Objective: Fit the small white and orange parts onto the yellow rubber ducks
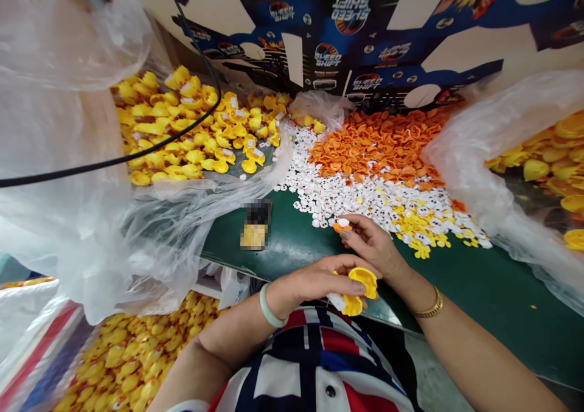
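My left hand [314,281] is closed around a yellow plastic duck shell [364,276], its hollow side facing up, just in front of my body. A small white piece shows at the lower edge of the shell. Between thumb and fingers of my right hand [371,244] is an orange beak piece [342,227] with a white bit on top. Beyond the right hand lie loose white eye pieces [333,196], small yellow pieces [422,226] and a heap of orange beak pieces [383,141].
Yellow duck parts [182,129] are piled at the far left by clear plastic sheeting [182,229]. More yellow shells [556,162] fill a bag at right. A pixelated item [256,225] lies on the green table [292,235]. Below left are many ducks [132,357]; a black cable [150,150] hangs across.
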A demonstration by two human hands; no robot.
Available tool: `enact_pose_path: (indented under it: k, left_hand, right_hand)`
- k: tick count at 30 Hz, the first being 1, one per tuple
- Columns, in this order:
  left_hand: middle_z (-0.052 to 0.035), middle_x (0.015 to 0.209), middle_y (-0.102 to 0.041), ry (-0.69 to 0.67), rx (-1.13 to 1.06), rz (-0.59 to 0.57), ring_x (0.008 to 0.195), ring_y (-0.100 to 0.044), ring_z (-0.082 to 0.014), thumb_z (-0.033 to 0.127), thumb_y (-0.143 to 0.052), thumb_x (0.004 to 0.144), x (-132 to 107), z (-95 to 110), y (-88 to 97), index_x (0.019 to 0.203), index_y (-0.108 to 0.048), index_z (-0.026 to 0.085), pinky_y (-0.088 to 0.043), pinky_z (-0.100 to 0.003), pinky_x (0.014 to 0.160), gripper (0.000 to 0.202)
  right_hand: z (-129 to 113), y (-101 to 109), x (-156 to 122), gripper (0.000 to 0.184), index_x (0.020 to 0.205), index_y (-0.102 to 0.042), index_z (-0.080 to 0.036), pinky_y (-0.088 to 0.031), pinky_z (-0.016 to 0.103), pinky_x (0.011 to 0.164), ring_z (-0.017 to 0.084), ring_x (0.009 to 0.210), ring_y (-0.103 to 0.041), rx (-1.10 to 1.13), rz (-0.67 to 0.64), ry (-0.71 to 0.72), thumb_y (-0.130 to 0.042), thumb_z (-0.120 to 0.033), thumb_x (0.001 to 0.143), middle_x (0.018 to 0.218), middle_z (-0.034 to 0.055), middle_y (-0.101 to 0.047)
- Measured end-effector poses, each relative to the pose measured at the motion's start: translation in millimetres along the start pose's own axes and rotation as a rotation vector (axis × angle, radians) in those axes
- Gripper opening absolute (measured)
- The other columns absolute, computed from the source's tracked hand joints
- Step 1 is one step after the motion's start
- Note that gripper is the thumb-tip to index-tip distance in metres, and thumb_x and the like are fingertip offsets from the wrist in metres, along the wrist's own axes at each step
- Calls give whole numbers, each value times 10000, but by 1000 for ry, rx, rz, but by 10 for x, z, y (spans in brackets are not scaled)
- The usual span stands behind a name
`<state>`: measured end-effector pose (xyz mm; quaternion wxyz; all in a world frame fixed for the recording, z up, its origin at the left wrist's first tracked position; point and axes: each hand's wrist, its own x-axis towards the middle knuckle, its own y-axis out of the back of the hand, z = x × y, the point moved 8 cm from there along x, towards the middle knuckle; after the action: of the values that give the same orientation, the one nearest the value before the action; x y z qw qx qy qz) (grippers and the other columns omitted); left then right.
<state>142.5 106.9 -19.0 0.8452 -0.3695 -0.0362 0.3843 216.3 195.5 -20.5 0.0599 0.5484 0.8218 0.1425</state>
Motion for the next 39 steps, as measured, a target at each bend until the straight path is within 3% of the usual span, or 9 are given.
enact_pose_path:
  k: [9, 15, 19, 22, 24, 30, 35, 39]
  left_hand:
    - [-106, 891, -728, 46, -52, -37, 697, -706, -196, 425, -804, 717, -21, -40, -34, 1219, -657, 157, -538, -289, 657, 588]
    - [-95, 848, -727, -14, -69, 51, 630, -687, -187, 409, -801, 688, 9, -19, 49, 1195, -640, 160, -521, -271, 595, 587]
    - [-80, 823, -720, -193, -178, 255, 632, -685, -194, 405, -803, 666, 27, 112, 223, 1147, -624, 147, -504, -262, 577, 575]
    - [-69, 797, -707, -330, -333, 460, 632, -675, -190, 546, -747, 707, -1, 191, 406, 1102, -625, 133, -490, -266, 572, 584]
    - [-78, 784, -703, -338, -391, 516, 626, -668, -195, 621, -685, 745, 10, 183, 459, 1067, -634, 118, -485, -276, 563, 599]
    - [-97, 933, -717, -366, -336, 538, 780, -678, -206, 520, -699, 791, 58, 148, 491, 1061, -653, 107, -534, -305, 680, 496]
    - [-79, 910, -709, -339, -195, 519, 746, -661, -190, 494, -704, 792, 76, 128, 446, 1042, -662, 121, -526, -301, 670, 451]
    - [-63, 844, -703, -310, -126, 537, 682, -639, -172, 486, -732, 750, 67, 117, 441, 1026, -678, 122, -502, -282, 627, 460]
  right_hand:
    - [-116, -53, 6, 306, 1150, -628, -246, -554, 318, 690, 171, 738, -637, -205, -39, 109, -633, -381, 876, 901, 36, -677]
    - [-141, -49, 20, 307, 1175, -616, -247, -555, 316, 665, 177, 752, -649, -300, -52, 208, -628, -349, 885, 963, 52, -691]
    - [-168, 119, 62, 314, 1188, -609, -227, -547, 335, 671, 185, 760, -644, -365, 27, 268, -606, -379, 914, 986, 73, -678]
    - [-225, 298, 65, 333, 1199, -598, -212, -545, 337, 666, 186, 768, -644, -338, 138, 246, -588, -405, 929, 989, 83, -668]
    - [-325, 349, 32, 326, 1198, -596, -213, -542, 330, 663, 179, 759, -643, -333, 151, 268, -592, -394, 927, 987, 78, -669]
    - [-677, 219, -175, 272, 1177, -600, -220, -520, 335, 662, 184, 717, -626, -615, -101, 463, -577, -340, 934, 931, 73, -698]
    - [-832, 224, -284, 224, 1140, -597, -205, -520, 362, 751, 244, 898, -654, -877, -160, 502, -525, -309, 956, 1019, 110, -705]
    - [-862, 138, -311, 185, 1088, -602, -192, -492, 332, 691, 240, 864, -645, -1021, -246, 475, -525, -296, 955, 970, 104, -691]
